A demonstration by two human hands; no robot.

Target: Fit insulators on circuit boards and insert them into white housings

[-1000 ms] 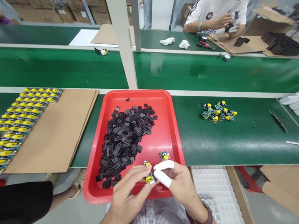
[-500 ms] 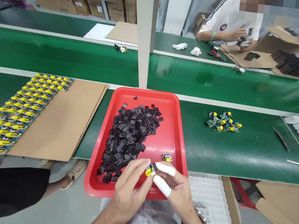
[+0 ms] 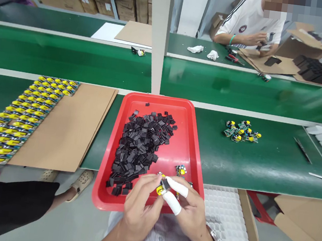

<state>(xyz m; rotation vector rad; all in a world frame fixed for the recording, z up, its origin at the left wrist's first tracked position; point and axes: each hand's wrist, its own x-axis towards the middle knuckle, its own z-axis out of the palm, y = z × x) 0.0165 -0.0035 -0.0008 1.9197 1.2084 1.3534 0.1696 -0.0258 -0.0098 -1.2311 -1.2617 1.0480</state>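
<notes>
My left hand and my right hand meet over the near edge of a red tray. Together they pinch a small circuit board with a yellow part. White finger cots cover two fingers of my right hand. A pile of small black pieces fills the tray's left and middle. Another small circuit board lies in the tray just beyond my right fingers.
A cardboard sheet with rows of yellow-topped boards lies to the left. A heap of boards sits right of the tray. White moulded trays are below right. A seated person works across the green belt.
The view has shifted slightly. My hands have stayed closed on the small board, turning it a little between the fingers.
</notes>
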